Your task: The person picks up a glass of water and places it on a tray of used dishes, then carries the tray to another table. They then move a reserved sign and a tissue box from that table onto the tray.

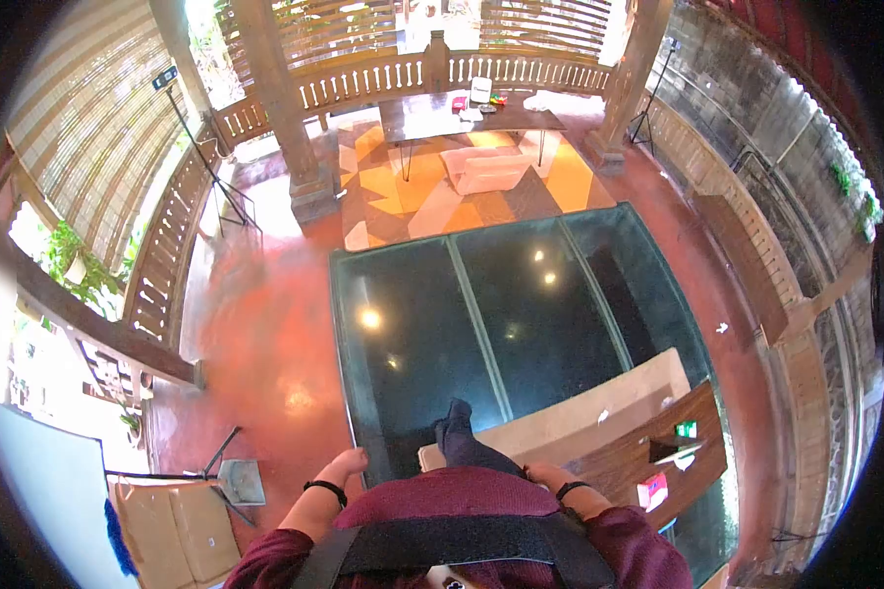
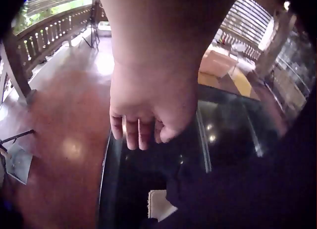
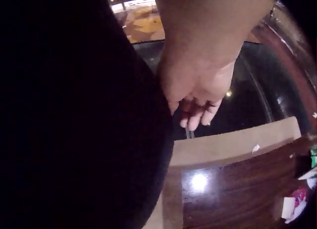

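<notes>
My left hand (image 1: pixel 347 463) hangs beside my body, above the left edge of the dark glass floor panel (image 1: pixel 413 324). In the left wrist view its fingers (image 2: pixel 132 135) droop loosely downward around nothing. On the other side, my right hand (image 3: pixel 198 90) also hangs loose, its fingers pointing down and holding nothing. Nearest to it are a long beige mat (image 1: pixel 599 407) and a dark wooden table (image 1: pixel 599 466). A red and white packet (image 1: pixel 651 491) lies on that table, with a small green item (image 1: pixel 687 429) farther along it.
Ahead, a second low table (image 1: pixel 521 120) with small items stands on an orange patterned rug (image 1: pixel 403 196), a pink cushion (image 1: pixel 486 170) before it. Wooden pillars (image 1: pixel 275 98) and tripods (image 1: pixel 228 196) stand around. At lower left are a grey dustpan (image 1: pixel 242 483) and a cardboard piece (image 1: pixel 182 530).
</notes>
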A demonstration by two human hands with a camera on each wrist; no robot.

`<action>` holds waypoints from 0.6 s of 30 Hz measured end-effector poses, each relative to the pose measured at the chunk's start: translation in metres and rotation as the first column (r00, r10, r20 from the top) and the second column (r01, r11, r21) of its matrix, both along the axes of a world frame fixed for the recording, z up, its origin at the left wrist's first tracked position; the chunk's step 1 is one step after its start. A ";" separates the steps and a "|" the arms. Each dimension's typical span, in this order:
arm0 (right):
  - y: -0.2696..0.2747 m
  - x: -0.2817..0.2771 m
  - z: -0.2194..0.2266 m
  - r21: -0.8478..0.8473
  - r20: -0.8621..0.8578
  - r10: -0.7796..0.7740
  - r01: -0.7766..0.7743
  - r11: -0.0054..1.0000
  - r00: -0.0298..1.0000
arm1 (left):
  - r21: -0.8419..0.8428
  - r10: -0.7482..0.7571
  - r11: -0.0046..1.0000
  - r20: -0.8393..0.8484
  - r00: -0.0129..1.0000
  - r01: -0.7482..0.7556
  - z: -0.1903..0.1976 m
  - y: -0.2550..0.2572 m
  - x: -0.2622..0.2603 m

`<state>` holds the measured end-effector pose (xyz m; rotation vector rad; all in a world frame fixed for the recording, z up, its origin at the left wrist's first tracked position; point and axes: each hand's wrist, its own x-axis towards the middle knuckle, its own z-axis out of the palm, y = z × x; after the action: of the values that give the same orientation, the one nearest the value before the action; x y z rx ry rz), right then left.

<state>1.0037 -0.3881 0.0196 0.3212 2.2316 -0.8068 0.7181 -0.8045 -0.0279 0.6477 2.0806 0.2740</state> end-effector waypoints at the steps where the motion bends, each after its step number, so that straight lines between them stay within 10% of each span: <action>1: 0.011 -0.007 0.017 -0.025 -0.098 -0.098 0.096 0.995 0.990 | -0.102 -0.026 0.994 0.062 0.998 0.032 0.009 0.013 -0.002; 2: 0.020 -0.026 0.030 0.029 -0.006 -0.271 0.271 0.962 0.962 | -0.202 -0.045 0.977 0.125 0.991 0.070 0.020 0.021 0.001; 4: 0.062 -0.037 -0.005 0.128 0.075 -0.123 0.113 0.985 0.990 | 0.017 -0.076 0.997 0.214 0.974 0.074 0.120 0.041 -0.004; 8: 0.101 -0.106 0.025 0.199 0.165 0.134 -0.166 0.966 0.977 | 0.329 -0.008 0.942 0.219 0.976 -0.066 0.039 0.055 -0.046; 11: 0.107 -0.164 0.072 0.118 0.096 0.090 -0.101 0.988 0.991 | -0.192 -0.087 0.969 0.327 0.941 0.156 0.098 0.143 -0.121; 13: 0.117 -0.202 0.096 -0.015 0.040 -0.034 0.035 0.999 0.999 | -0.052 0.272 0.962 0.237 0.933 -0.267 0.064 0.154 -0.151; 14: 0.131 -0.217 0.081 0.003 0.023 0.040 -0.040 0.999 0.999 | 0.032 0.448 0.885 0.216 0.867 -0.465 0.038 0.156 -0.163; 18: 0.164 -0.296 0.021 0.070 0.059 0.326 -0.330 0.941 0.943 | 0.075 0.324 0.941 0.074 0.943 -0.329 -0.043 0.150 -0.212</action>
<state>0.7073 -0.2244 0.0411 0.0008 2.1970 -0.5267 0.5058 -0.6548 -0.0706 0.3346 2.1215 0.5684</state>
